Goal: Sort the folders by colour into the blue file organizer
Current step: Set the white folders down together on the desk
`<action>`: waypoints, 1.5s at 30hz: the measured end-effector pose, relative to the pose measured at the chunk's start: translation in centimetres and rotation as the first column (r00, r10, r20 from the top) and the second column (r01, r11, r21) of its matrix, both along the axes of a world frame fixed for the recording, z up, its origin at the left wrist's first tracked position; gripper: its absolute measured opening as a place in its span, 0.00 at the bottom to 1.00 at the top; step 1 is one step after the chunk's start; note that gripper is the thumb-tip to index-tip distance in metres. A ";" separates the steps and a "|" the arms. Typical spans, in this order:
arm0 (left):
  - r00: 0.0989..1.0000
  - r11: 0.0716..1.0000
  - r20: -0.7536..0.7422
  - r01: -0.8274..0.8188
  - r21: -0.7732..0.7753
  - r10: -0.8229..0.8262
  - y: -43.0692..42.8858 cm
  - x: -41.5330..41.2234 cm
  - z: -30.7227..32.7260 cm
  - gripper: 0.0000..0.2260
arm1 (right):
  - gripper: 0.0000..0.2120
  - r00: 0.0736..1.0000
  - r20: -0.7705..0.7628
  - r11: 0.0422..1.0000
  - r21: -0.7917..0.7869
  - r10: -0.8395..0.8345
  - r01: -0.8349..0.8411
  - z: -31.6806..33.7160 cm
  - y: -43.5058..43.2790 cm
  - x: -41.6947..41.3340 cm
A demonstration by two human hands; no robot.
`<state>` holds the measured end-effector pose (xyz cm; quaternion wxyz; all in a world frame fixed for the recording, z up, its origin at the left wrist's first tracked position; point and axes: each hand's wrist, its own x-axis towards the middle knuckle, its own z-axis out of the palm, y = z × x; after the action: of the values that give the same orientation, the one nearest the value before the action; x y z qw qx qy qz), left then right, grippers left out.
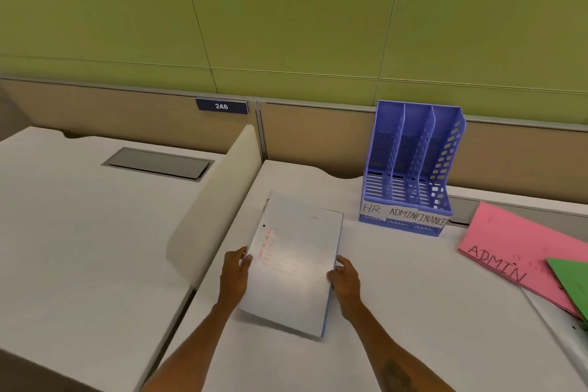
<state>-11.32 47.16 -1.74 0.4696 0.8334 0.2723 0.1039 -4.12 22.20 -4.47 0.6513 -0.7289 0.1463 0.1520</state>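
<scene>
1. A pale, glossy white-faced folder with a thin blue edge (294, 261) sits at the lower centre of the frame, held over the white desk surface (413, 296). Its long side runs from lower right towards upper left, and its face tilts up towards the camera. Faint red print marks its left part and dark handwriting runs along its far left edge; neither is readable.
2. The left hand (234, 274) grips the folder's left edge about midway, fingers curled over the edge and thumb on the upper face. Its bare forearm comes up from the bottom centre of the frame.
3. The right hand (345, 280) grips the folder's right edge, fingers curled and pressed against the rim near the blue strip. Its forearm, with a dark tattoo, rises from the lower right.
4. The blue plastic file organizer with three upright slots (410, 165) stands at the right of centre, well beyond the folder and against the beige partition. White labels along its front read HR, ADMIN and FINANCE from left to right. All three slots look empty.
5. A pink card folder with ADMIN handwritten on it (515, 248) lies flat at the right edge of the frame, near the organizer's front right.
6. A green folder (572, 283) overlaps the pink one's lower right corner, cut off by the frame.
7. A curved cream divider panel (216, 207) stands left of the held folder, separating this desk from the neighbouring one.
8. A dark blue plate reading 246 (221, 106) is fixed to the partition above the divider.
</scene>
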 end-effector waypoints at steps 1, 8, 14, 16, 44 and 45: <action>1.000 1.000 -0.018 -0.018 0.008 0.018 1.0 0.0 -0.4 0.15 | 0.23 0.999 -0.014 0.999 -0.013 0.039 -0.039 -0.4 0.8 0.2; 0.978 0.986 -0.169 -0.102 0.132 0.124 5.5 0.5 -3.6 0.15 | 0.12 0.970 -0.121 0.966 -0.124 0.211 -0.226 -1.6 5.0 1.5; 0.951 0.973 -0.252 -0.133 0.188 0.179 6.8 0.8 -4.5 0.14 | 0.08 0.961 -0.142 0.958 -0.130 0.236 -0.254 -2.1 6.8 1.8; 0.939 0.964 -0.281 -0.133 0.231 0.197 6.8 0.7 -4.4 0.15 | 0.06 0.963 -0.139 0.958 -0.137 0.232 -0.251 -2.5 7.1 2.1; 0.987 0.866 -0.162 0.098 0.490 -0.020 -0.4 4.5 -0.5 0.28 | 0.28 0.869 0.122 0.709 -0.638 0.479 -0.301 2.5 2.9 3.5; 0.982 0.856 -0.178 0.145 0.497 -0.063 -1.4 5.0 -0.2 0.29 | 0.29 0.862 0.131 0.681 -0.675 0.489 -0.284 2.9 2.1 3.8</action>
<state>-6.33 45.74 -1.99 0.2161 0.9465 0.2254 0.0809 -0.32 24.30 -1.58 0.3327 -0.9331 -0.0713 0.1163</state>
